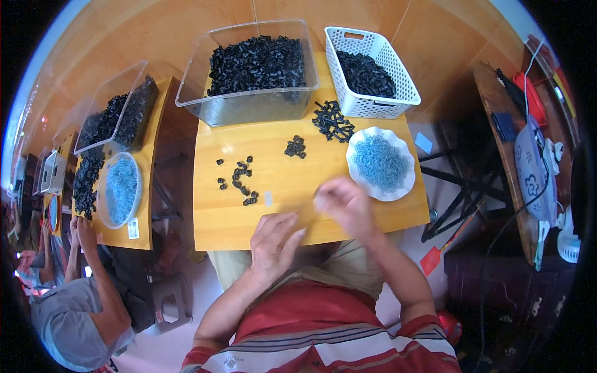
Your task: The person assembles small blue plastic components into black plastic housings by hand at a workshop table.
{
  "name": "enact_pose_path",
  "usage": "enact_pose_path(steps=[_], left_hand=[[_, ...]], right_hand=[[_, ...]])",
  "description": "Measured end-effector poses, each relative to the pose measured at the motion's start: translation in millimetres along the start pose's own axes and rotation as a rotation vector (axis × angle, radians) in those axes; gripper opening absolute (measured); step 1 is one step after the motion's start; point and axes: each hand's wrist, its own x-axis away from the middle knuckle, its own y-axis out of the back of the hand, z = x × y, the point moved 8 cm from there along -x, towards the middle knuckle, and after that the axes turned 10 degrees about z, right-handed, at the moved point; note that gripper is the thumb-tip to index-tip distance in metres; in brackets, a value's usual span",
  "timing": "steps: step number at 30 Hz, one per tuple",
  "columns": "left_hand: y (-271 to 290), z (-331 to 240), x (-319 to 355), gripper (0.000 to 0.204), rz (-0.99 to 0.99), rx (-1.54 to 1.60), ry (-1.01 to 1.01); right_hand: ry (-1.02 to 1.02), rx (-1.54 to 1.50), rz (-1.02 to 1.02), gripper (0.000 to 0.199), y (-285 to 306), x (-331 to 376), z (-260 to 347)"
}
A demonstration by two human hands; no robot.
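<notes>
My left hand (272,244) is at the front edge of the wooden table (214,214), fingers stretched out and thumb apart, with nothing visible in it. Just above the table, my right hand (345,205) is slightly blurred. Its thumb and fingertips are pinched together, and whatever they may hold is too small to make out. Ahead of my left hand, several short black plastic pieces (240,180) lie scattered. Beyond them are a small heap of similar pieces (295,147) and a pile of longer black pins (334,122). A white scalloped plate (407,138) of pale blue translucent bits stands beside my right hand.
A clear plastic bin (230,112) of black pieces and a white perforated basket (373,107) of black parts stand at the back. At left, another person (84,317) works at a neighbouring table. At right are a side table (497,143) and black metal legs (457,180).
</notes>
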Motion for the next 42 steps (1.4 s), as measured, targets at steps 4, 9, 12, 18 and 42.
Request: enact_pose_path(steps=[4,9,12,18,42], left_hand=[[1.5,12.1,9.8,0.029,-0.035,-0.010,0.056],[-1.9,15.9,10.3,0.029,0.005,-0.033,0.057],[11.3,24.8,13.4,0.029,-0.003,-0.091,0.073],[47.6,54.5,17.9,0.031,-0.083,-0.283,0.112],[50.3,83.8,-0.8,0.014,0.005,-0.438,0.174]], right_hand=[[0.255,0.572,-0.634,0.021,92.5,-37.2,116.8],[0.173,0.961,-0.648,0.028,158.3,-105.1,120.6],[0.127,1.027,-0.614,0.030,147.7,-97.7,108.6],[0.152,0.931,-0.342,0.024,75.7,-50.7,62.1],[0.114,0.649,0.205,0.018,-47.7,-15.7,20.5]])
